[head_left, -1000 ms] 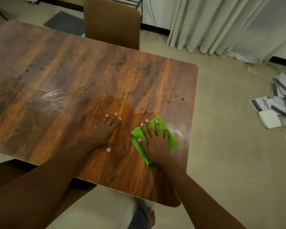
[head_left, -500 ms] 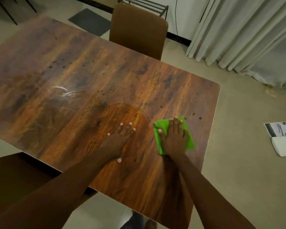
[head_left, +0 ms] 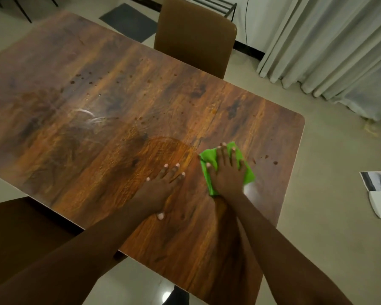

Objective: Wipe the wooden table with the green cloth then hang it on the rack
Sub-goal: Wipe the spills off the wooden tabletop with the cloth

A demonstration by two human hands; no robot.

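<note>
Head view: wooden counter (head_left: 110,89) fills most of the frame, w/ dark droplets scattered across the middle & far part, pale smear streaks left of centre. Brown chair (head_left: 195,36) tucked at the far edge; metal rack (head_left: 209,3) behind it by the wall, only partly in frame. White curtains (head_left: 330,45) upper right, papers (head_left: 379,190) on the floor at right edge.

Your right hand (head_left: 227,172) lies palm-down on the green cloth (head_left: 209,158), fingers spread & flat, pressing it to the counter near the right end. No pinch, just a flat press. Cloth looks folded into a rough square; edges stick out left, right & beyond the fingertips. Couple of dark spots sit just right of it.

Your left hand (head_left: 161,190) is just beside, apart from the cloth, palm flat on bare wood, grip spread, holding nothing. Both forearms reach in from the bottom of frame.
</note>
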